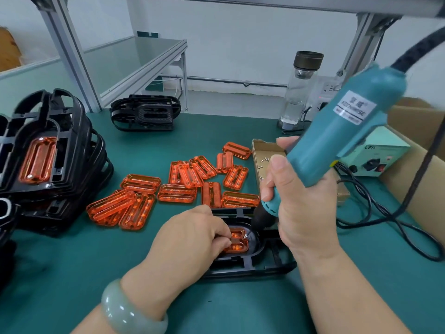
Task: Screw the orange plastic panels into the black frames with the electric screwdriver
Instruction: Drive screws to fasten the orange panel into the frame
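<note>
Under L hand [192, 235]: orange panel [237, 247] seated in black frame [252, 265]. Frame lies flat on mat so screw [245, 236] stands upright for bit. L fingers curled, tips bunched on panel just beside screw, prob. pinning it vs. twist; can't tell if they pinch screw. R hand [296, 206] wrapped tight round screwdriver [337, 131], low on body, tool tilted, bit at screw head. Spare panels [178, 191] just beyond L hand, screw box [261, 147] behind R hand, both in quick reach.

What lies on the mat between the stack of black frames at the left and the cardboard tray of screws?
Head view: loose orange panels lie scattered there, on the green mat.
</note>
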A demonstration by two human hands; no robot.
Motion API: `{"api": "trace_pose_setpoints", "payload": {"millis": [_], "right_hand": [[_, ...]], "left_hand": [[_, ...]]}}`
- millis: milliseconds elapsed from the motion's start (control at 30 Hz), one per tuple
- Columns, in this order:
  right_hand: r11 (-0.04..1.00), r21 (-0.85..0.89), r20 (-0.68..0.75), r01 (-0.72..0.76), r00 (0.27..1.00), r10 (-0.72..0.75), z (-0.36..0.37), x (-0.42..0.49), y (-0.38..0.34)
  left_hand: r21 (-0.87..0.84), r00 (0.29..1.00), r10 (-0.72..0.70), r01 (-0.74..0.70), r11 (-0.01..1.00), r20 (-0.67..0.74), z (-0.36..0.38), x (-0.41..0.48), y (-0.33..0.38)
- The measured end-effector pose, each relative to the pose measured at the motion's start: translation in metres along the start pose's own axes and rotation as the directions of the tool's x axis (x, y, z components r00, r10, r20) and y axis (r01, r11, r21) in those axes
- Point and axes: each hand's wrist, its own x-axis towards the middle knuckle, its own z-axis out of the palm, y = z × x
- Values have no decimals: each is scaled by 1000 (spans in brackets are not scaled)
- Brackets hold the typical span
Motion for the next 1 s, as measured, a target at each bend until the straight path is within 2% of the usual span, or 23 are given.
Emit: {"api": "trace_pose_setpoints", "payload": {"millis": [167, 367, 600, 767, 1000], "right_hand": [[998, -5, 121, -61, 991, 62, 7, 2, 0], [995, -21, 203, -98, 974, 101, 10, 5, -1], [989, 38, 162, -145, 977, 137, 7, 6, 0], [986, 79, 194, -146, 973, 128, 5, 6, 1], [988, 63, 194, -142, 973, 128, 7, 5, 2]], "left_hand": [[-9, 1000, 3, -3, 1000, -5, 0, 0, 0], [-15, 1000, -1, 1, 1000, 3, 0, 0, 1], [10, 1000, 0, 0, 1000, 11, 1, 1, 2], [22, 1000, 1, -1, 1000, 9, 1, 2, 2], [6, 1000, -8, 8, 1000, 0, 2, 2, 2]]}}
